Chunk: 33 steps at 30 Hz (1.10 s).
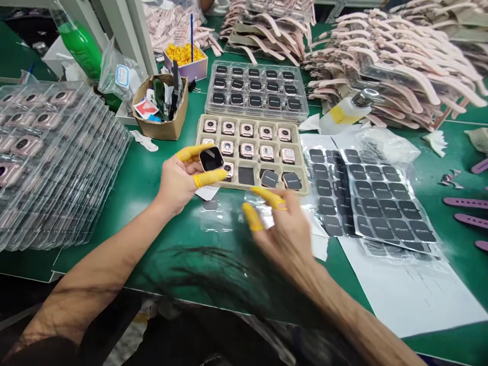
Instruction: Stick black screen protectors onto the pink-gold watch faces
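Note:
Between the yellow-covered thumb and finger of my left hand (177, 178) is a smartwatch body (211, 159), its dark glossy screen facing up. It is held over the front left of a beige compartment tray (198, 133). Pink-gold watch bodies sit in most compartments, showing their round sensor backs. Two at the front right carry black square screen films (269, 178), and one front compartment shows only its dark bottom. My right hand (282, 218), also with yellow finger cots, is just in front of the tray, thumb and finger apart, slightly blurred, with nothing visible between them.
Sheets of black square films (381, 203) lie at right on white paper (415, 290). A clear tray of black-covered watches (255, 89) stands behind. Stacked clear trays (57, 168) rise at left, beside a cardboard box of tools (162, 124). A pump bottle (345, 114) and heaped pink straps (396, 61) stand back right.

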### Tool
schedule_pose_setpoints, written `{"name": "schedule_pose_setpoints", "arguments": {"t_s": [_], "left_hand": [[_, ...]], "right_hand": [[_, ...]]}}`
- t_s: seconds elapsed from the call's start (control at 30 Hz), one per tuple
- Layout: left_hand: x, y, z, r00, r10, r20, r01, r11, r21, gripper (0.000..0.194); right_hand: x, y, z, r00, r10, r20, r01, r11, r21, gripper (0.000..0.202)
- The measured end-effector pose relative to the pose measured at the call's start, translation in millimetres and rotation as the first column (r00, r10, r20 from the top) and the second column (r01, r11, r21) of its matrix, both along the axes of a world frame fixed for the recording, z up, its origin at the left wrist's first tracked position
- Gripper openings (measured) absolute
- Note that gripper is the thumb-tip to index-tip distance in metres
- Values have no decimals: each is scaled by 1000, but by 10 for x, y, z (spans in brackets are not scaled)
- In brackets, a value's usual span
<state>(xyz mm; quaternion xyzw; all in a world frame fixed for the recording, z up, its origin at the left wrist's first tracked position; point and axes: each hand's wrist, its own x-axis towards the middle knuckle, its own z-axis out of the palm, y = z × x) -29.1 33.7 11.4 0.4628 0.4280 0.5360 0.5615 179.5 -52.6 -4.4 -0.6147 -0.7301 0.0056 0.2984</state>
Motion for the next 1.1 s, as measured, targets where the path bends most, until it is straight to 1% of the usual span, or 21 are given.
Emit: {"name": "schedule_pose_setpoints", "arguments": {"t_s": [0.07,0.1,0.2,0.27,0.33,0.43,0.53,0.6,0.7,0.8,0.9,0.97,1.0,1.07,1.1], "left_hand": [[-79,114,-41,996,83,17,-83,996,37,70],[-103,149,-67,994,108,29,-109,993,38,71],[-115,173,-124,991,124,50,-125,992,19,69],[-96,147,-127,994,105,35,-105,994,4,66],[-78,119,-110,996,90,21,-90,996,-14,63],[-67,102,-94,996,81,35,-80,996,-50,65],[-66,112,-117,996,72,50,-69,996,-57,64],[-66,118,-137,997,61,54,-59,997,-42,65],[-64,115,-143,996,47,69,-46,999,-26,69],[-58,107,-130,997,15,79,-13,1000,-27,76],[-47,107,-130,998,-4,58,6,999,-38,82],[-42,110,-139,999,2,51,1,999,-52,83],[-42,112,-144,999,6,53,-3,998,-55,82],[-45,113,-150,999,5,51,-2,998,-56,81],[-48,112,-150,999,2,46,1,999,-55,80]], "right_hand": [[-238,37,-57,996,74,-44,-77,994,-81,40],[-351,65,-98,996,81,-35,-83,992,-92,42],[-561,149,-215,996,93,3,-92,994,-62,43],[-565,159,-256,995,102,-6,-103,994,-49,42],[-494,119,-261,994,99,-43,-102,993,-61,39],[-382,23,-229,989,43,-145,-61,991,-122,37],[-367,-21,-200,974,-8,-226,-33,983,-181,34],[-398,-12,-192,974,-14,-227,-28,983,-181,23],[-438,21,-180,982,-16,-187,-12,989,-147,8],[-441,34,-158,989,2,-148,-20,993,-119,11],[-433,-4,-160,990,60,-126,-72,993,-94,14],[-447,-68,-189,984,130,-125,-141,986,-86,13],[-463,-110,-208,976,172,-129,-185,978,-95,16],[-504,-196,-226,951,269,-150,-293,942,-165,29],[-520,-232,-211,929,327,-173,-359,907,-218,33]]}}
